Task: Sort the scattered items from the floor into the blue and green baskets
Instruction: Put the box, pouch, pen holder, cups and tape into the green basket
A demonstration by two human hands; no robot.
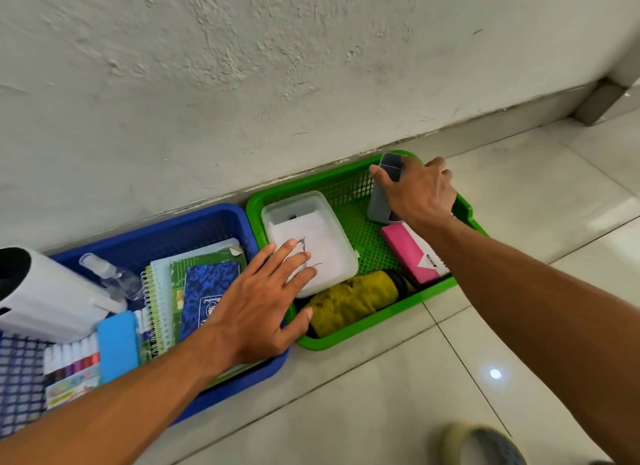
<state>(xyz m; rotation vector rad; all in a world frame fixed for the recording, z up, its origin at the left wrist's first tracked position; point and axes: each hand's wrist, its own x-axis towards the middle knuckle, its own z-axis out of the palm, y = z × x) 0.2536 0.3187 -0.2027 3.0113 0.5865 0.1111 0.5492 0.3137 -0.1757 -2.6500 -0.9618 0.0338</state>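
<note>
Two baskets stand side by side against the wall (242, 66) on the tiled floor (519, 257), their short sides touching at frame centre. The blue basket (207, 219) occupies the lower left; the green basket (311, 180) sits right of it, centre frame.

Blue basket contents, counted: one white device (45, 298) at the left edge, one clear spray bottle (110, 274), one spiral notebook (157, 291), one green-covered book (207, 260) with one blue patterned booklet (204, 284) on top, one light-blue block (117, 347), one pack of markers (72, 371). The left forearm crosses the near rim and hides part of the books.

Green basket contents, counted: one clear lidded box (311, 229) at its left end, one yellow cloth roll (353, 302) along the near wall, one pink case (408, 253) at the right, one grey holder (381, 198) upright in the far right corner.

Left hand (263, 298): fingers straight and spread, lying flat across the junction of the two baskets, fingertips resting on the clear box lid. It grasps nothing.

Right hand (422, 191): fingers curled around the top of the grey holder, gripping it inside the green basket; the hand hides the holder's right side.

One shoe toe (481, 444) shows at the lower right edge.
</note>
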